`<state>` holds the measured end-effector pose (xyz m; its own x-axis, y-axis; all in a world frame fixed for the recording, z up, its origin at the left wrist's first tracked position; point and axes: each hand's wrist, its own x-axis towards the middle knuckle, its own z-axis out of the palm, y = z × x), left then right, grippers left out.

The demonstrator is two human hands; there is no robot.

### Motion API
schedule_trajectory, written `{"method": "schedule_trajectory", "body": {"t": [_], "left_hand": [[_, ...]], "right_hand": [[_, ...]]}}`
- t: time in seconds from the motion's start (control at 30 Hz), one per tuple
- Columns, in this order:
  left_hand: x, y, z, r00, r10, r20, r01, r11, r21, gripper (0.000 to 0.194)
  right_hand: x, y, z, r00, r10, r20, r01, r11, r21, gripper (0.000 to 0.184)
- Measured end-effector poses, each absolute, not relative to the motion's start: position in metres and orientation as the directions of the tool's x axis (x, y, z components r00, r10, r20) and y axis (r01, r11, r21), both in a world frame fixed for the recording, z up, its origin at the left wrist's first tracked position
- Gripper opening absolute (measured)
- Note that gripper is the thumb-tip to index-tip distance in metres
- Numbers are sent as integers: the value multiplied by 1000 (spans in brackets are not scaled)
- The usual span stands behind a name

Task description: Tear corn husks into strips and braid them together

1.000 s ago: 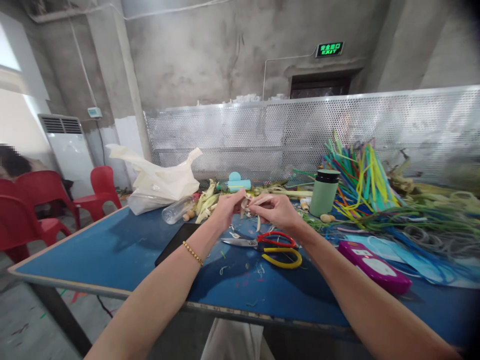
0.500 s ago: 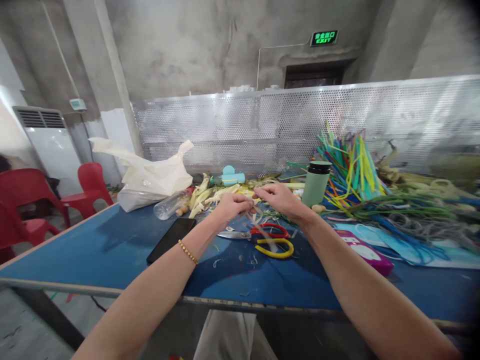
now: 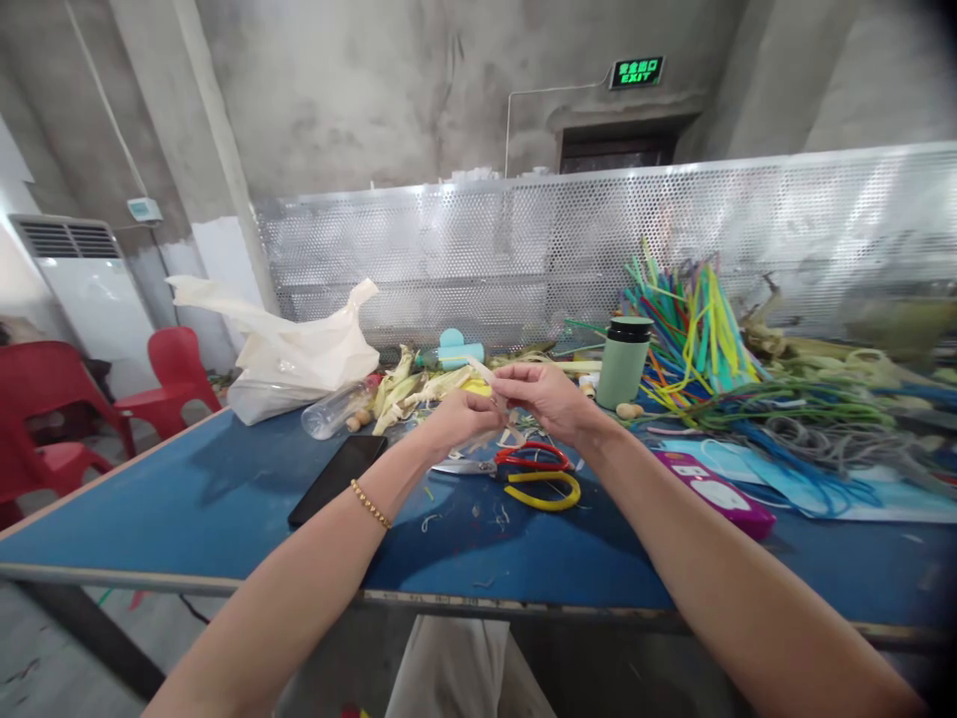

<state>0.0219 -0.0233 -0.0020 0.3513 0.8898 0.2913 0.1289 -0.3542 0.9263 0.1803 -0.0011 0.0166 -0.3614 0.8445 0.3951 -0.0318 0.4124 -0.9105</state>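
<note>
Above the middle of the blue table, my left hand (image 3: 462, 420) and my right hand (image 3: 544, 397) are close together, fingers pinched. Between them is a thin pale strip (image 3: 480, 371), perhaps corn husk; one end sticks up past my right fingertips and a pale loop hangs below. Fingers hide its middle. Just beneath my hands lie scissors (image 3: 544, 493) with one red and one yellow handle, blades pointing left. Pale corn husks (image 3: 408, 399) lie beyond my left hand.
Around my hands are a black phone (image 3: 338, 481), a clear plastic bottle (image 3: 326, 413), a white plastic bag (image 3: 299, 354), a green-grey canister (image 3: 624, 364), a purple box (image 3: 722, 494) and a heap of coloured strands (image 3: 695, 344). A perforated metal panel (image 3: 449, 249) stands behind the table (image 3: 246, 519).
My right hand has turned and lowered slightly, its fingers now overlapping those of my left. The strip's end now points up to the left above them. The view has shifted a little.
</note>
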Motion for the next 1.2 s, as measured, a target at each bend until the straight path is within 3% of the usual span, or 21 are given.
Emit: {"method": "schedule_trajectory", "body": {"t": [0.17, 0.27, 0.37, 0.47, 0.63, 0.83, 0.97, 1.1, 1.2], "left_hand": [[22, -19, -6, 338, 917, 213, 134, -271, 953, 14], [22, -15, -10, 359, 916, 177, 37, -204, 978, 13], [21, -10, -13, 404, 902, 150, -132, -105, 986, 12], [19, -7, -11, 338, 931, 136, -264, -45, 963, 10], [16, -3, -5, 263, 960, 100, -416, 19, 909, 10], [11, 4, -5, 168, 979, 113, -564, 2, 826, 18], [9, 8, -6, 105, 982, 158, -578, -69, 813, 11], [9, 7, -6, 100, 980, 175, -552, -91, 829, 13], [11, 4, -6, 59, 969, 241, -508, -179, 843, 12]], "right_hand": [[181, -1, 17, -308, 792, 527, 90, 576, -813, 21], [182, 1, 17, -264, 789, 555, 203, 608, -767, 24], [183, 4, 19, -190, 746, 639, 422, 649, -633, 22], [182, 1, 20, -134, 627, 767, 553, 690, -467, 17], [174, -8, 17, -315, 434, 844, 552, 807, -210, 14], [167, -9, 8, -651, 266, 711, 486, 865, 122, 18], [160, -8, 0, -765, 200, 612, 464, 831, 309, 26], [151, -12, -9, -802, 182, 569, 444, 819, 364, 30], [150, -14, -6, -732, 145, 666, 383, 895, 227, 32]]}}
